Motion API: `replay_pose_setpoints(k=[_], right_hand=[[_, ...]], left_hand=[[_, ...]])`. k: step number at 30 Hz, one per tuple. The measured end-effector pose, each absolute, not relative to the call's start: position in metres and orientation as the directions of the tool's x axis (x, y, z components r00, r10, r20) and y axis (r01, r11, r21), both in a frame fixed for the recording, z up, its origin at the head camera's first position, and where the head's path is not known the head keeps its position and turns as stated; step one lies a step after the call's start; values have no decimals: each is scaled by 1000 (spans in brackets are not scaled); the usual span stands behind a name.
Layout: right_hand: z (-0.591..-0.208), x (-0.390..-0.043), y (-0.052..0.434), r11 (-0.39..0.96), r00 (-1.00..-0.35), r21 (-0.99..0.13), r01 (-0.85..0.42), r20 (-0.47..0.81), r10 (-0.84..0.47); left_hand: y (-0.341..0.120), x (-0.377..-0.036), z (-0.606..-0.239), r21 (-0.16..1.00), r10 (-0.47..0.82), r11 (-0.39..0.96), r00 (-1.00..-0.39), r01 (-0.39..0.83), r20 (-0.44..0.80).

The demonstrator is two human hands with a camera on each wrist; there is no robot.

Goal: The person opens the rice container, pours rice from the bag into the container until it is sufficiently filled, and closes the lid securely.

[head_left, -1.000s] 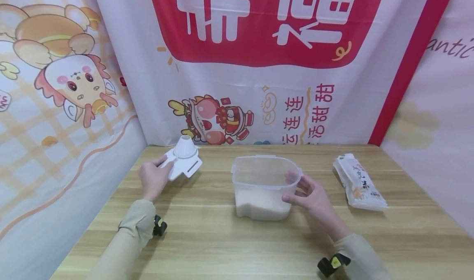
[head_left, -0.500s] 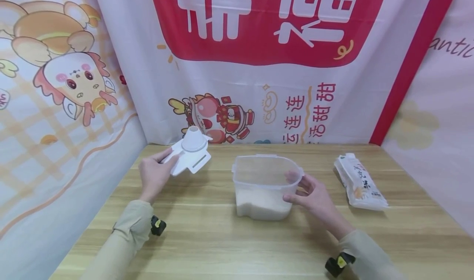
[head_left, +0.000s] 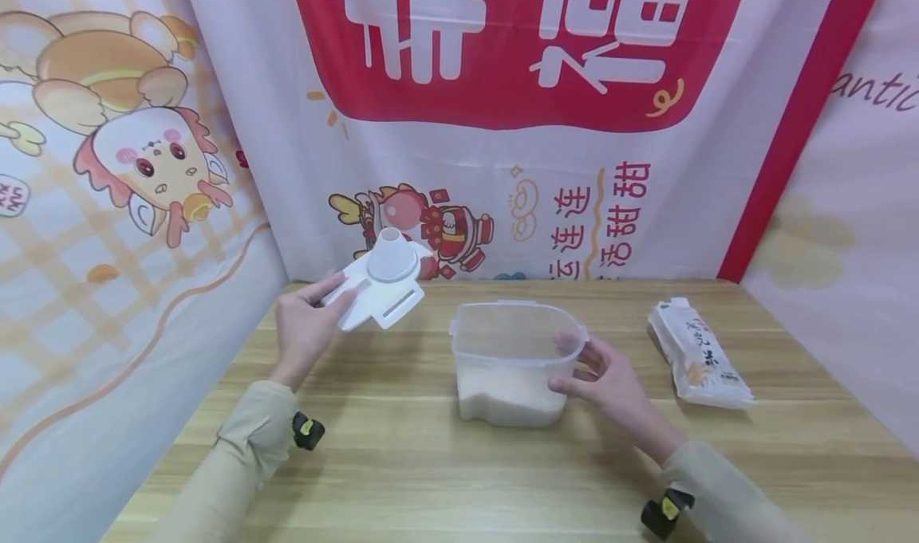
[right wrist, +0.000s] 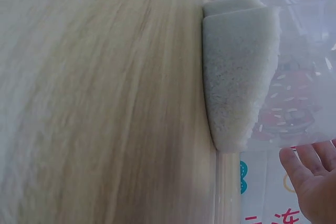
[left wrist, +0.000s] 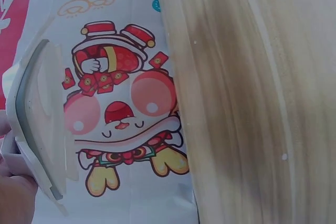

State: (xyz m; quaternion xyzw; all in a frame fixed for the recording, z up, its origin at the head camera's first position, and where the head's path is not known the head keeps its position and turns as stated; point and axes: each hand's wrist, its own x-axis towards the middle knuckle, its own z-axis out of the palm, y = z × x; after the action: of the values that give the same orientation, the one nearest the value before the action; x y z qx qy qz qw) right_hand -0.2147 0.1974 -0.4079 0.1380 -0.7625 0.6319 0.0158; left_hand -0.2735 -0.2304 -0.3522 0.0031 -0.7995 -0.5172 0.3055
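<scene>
My left hand (head_left: 310, 320) pinches the edge of a white plastic lid (head_left: 376, 292) with a cone-shaped spout rising from it. The lid is tilted, raised above the table's back left. In the left wrist view the lid (left wrist: 39, 114) shows nearly edge-on, with part of the hand at the left border. My right hand (head_left: 606, 379) holds the right side of a clear plastic container (head_left: 502, 371), thumb in front and fingers behind. The container stands upright and uncovered on the table, partly filled with white rice (right wrist: 239, 72). Grains stick to its inner wall.
A white printed bag (head_left: 700, 356) lies on the wooden table (head_left: 431, 479) to the right of the container. Printed cloth curtains (head_left: 524, 144) stand along the table's back and both sides.
My left hand has lifted the lid and moved it rightward, toward the container. The right hand and the container have stayed in place.
</scene>
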Motion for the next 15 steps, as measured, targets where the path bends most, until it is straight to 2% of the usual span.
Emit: replay_pose_setpoints(k=[6, 15], right_hand=[[-410, -217, 198, 152, -958, -959, -240, 209, -196], [-410, -219, 200, 167, -956, -954, -251, 216, -200]], left_hand=[[-225, -270, -343, 850, -289, 413, -839, 326, 462], [-215, -262, -325, 846, -242, 357, -836, 396, 493]])
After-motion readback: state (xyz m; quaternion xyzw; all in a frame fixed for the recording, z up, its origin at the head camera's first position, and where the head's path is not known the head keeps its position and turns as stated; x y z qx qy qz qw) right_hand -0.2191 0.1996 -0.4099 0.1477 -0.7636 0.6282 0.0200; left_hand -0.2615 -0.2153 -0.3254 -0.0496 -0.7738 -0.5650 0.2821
